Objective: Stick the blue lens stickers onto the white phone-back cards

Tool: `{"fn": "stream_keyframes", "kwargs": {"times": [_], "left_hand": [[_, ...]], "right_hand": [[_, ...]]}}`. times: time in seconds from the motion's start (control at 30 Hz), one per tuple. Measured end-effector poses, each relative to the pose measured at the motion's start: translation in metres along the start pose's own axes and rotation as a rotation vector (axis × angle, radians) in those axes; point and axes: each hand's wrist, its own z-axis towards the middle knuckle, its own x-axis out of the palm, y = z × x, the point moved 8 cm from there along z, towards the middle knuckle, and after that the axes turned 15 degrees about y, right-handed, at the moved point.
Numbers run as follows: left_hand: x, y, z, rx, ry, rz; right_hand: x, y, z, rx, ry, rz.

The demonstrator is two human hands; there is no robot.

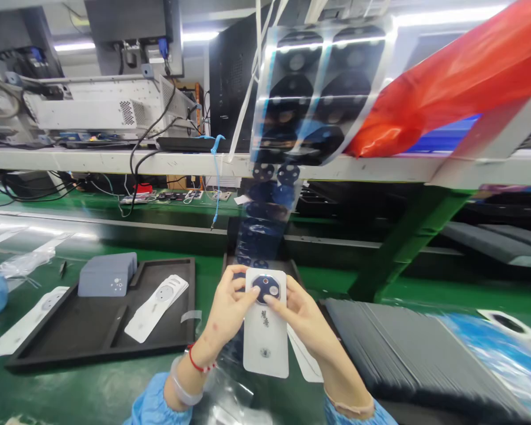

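A white phone-shaped panel (265, 348) with dark printed characters stands nearly upright between my hands. Its upper part carries a dark round piece (262, 287) with small round openings. My left hand (232, 304) grips the panel's left edge, its thumb on the dark piece. From the right, my right hand (301, 313) holds the other edge, thumb also at the dark piece. Behind the panel hangs a clear strip (265, 227) with dark round stickers, coming down from a roll (310, 94) on the shelf. More white panels (307, 357) lie partly hidden behind my right hand.
A black tray (79, 342) at the left holds grey-blue panels (101, 277) and white panels (157, 307). Dark grey sheets (380, 342) are stacked at the right. A white shelf edge (181, 168) crosses above, with a red bag (442, 82) overhanging. A blue sleeve or glove shows at far left.
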Motion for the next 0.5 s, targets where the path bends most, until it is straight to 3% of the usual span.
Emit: {"fn": "stream_keyframes", "kwargs": {"times": [0.17, 0.33, 0.4, 0.5], "left_hand": [[0.01, 0.0, -0.003, 0.036, 0.069, 0.112], [0.014, -0.005, -0.003, -0.039, 0.255, 0.262], [-0.004, -0.005, -0.001, -0.141, 0.289, 0.542], [-0.057, 0.002, 0.007, -0.341, 0.204, 0.955]], "right_hand": [[-0.009, 0.0, -0.007, -0.051, -0.271, -0.152], [-0.02, -0.013, -0.005, -0.046, -0.35, -0.126], [-0.036, -0.021, -0.01, -0.001, -0.339, -0.135], [-0.078, -0.037, -0.028, 0.105, -0.369, -0.179]]}}
